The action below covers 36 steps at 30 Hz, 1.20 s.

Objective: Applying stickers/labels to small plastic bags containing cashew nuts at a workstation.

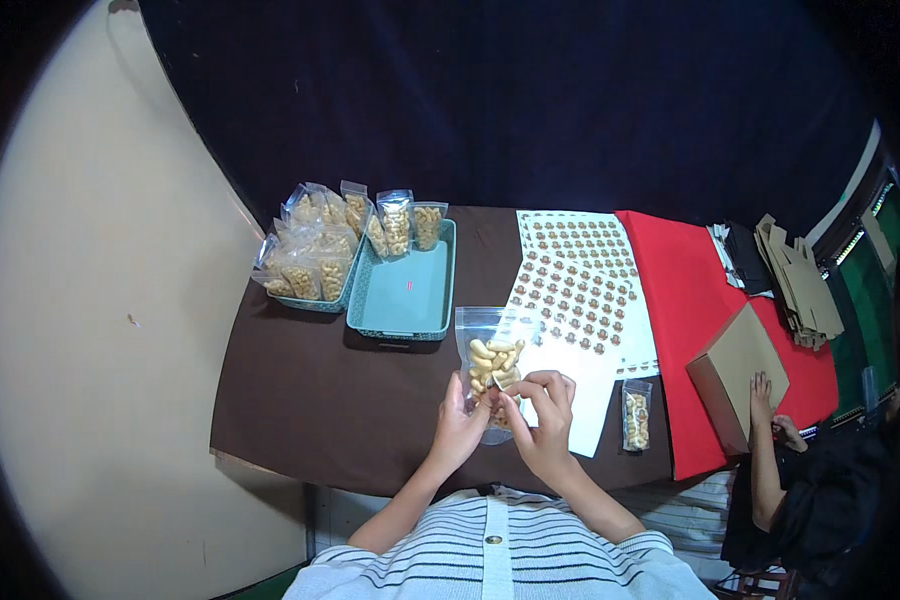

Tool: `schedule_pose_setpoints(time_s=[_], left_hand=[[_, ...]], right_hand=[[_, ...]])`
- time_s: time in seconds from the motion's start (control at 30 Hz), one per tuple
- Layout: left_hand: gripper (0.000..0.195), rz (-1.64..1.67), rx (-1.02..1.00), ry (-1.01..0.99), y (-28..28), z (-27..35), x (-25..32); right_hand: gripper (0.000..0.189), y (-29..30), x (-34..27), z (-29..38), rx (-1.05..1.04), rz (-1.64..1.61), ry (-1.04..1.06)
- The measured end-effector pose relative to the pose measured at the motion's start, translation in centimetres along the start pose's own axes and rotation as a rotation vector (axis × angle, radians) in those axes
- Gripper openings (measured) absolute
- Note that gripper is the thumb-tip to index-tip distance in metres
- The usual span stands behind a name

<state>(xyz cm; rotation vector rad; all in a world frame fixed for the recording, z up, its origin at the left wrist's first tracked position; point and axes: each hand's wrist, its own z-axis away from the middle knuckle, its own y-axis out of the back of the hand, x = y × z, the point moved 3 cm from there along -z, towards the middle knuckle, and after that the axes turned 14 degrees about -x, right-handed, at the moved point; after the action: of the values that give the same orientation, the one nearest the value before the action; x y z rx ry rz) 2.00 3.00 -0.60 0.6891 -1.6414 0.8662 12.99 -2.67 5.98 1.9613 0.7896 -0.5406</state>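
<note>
My left hand [461,424] grips the lower side of a clear zip-top pouch [495,319] filled with pale, curved puffed snacks, its thumb across the front. At the pouch's front, the thumb and forefinger of my right hand [544,420] pinch a small sticker [496,382] with a pale edge. My fingers hide most of the sticker and the pouch's lower middle. Sheets of round stickers [574,300] lie on the table just beyond and to the right, and the pouch overlaps their edge. To the right of my right hand lies a smaller filled pouch [636,416] with a sticker on it.
At the back left, one teal basket [307,304] is heaped with filled pouches; another teal basket [401,300] has a few at its far end. On the red cloth [660,300] to the right, a co-worker's hand [761,397] rests on a cardboard box [742,360], near flattened cartons [799,285].
</note>
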Motion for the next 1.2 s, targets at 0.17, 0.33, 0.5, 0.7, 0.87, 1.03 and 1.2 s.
schedule_pose_setpoints(time_s=[0.17, 0.33, 0.5, 0.7, 0.87, 1.03, 1.2], left_hand=[[0.035, 0.032, -0.042, 0.049, 0.5, 0.0, -0.1], [0.041, 0.134, -0.097, 0.091, 0.1, -0.2, 1.2], [0.040, 0.188, -0.063, 0.102, -0.4, -0.1, 1.3], [0.033, 0.174, -0.041, 0.100, -0.5, -0.1, 1.0], [0.034, 0.134, -0.033, 0.103, -0.4, 0.2, 0.8], [0.028, 0.178, 0.049, 0.088, -0.6, -0.1, 2.1], [0.026, 0.220, 0.022, 0.140, -0.5, 0.0, 2.2]], right_hand=[[0.014, 0.0, 0.1, 0.3, 0.010, 0.012, 0.036], [0.009, -0.5, 2.5, -0.4, 0.043, -0.511, -0.217], [0.007, -0.4, 2.7, -0.5, 0.033, -0.514, -0.247], [0.007, -0.6, 2.9, -0.3, 0.056, -0.506, -0.283], [0.009, -1.3, 3.3, 0.0, 0.069, -0.478, -0.273], [0.029, -1.8, 4.1, 0.5, 0.125, -0.671, -0.363], [0.041, -1.1, 3.9, 0.5, -0.015, -0.796, -0.466]])
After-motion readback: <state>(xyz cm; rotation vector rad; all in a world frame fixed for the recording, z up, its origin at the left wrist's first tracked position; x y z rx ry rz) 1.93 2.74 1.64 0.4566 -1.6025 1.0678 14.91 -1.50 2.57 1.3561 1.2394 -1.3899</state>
